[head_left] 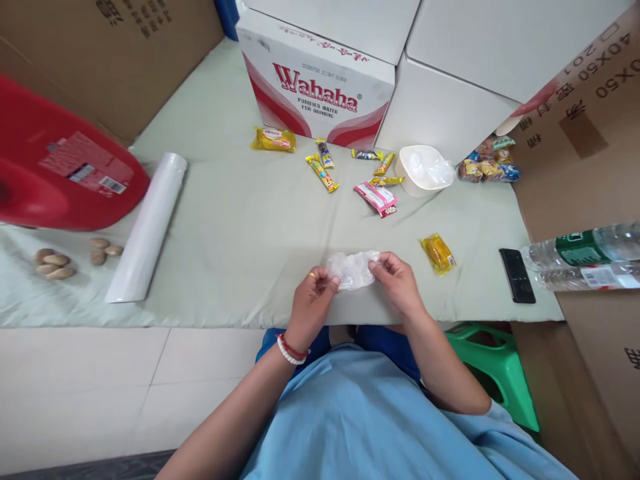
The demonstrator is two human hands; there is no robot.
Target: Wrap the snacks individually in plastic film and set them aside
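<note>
Closest to the head camera is a light blue shirt (380, 420), and both forearms reach out from it to the near edge of the table (240, 227), which is covered in pale green cloth.

The left hand (313, 293), with a ring and a red and white bead bracelet, has its fingers curled in and its thumb and fingertips pinched on the left end of a crumpled clear plastic film (353, 269). The right hand (395, 280) is closed the same way on the right end. The film sits just above the cloth at the table's front edge, between the 2 hands. I judge the pinch at each end is what keeps such a thin, limp sheet from collapsing.

Just right of the right hand lies a yellow packet (439, 253), then a black phone (517, 275) and 2 water bottles (585, 248) lying on their sides. Further back are a pink and white packet (377, 198), several small snack sticks (323, 172) and a white bowl (417, 180) lined with plastic, all in front of a Wahaha carton (320, 87).

On the left are a white roll (147, 227), some nuts (55, 263) and a red container (60, 167), all well apart from the hands. A green stool (495, 363) stands below the table on the right. Nothing lies between the hands and the nearest packets.
</note>
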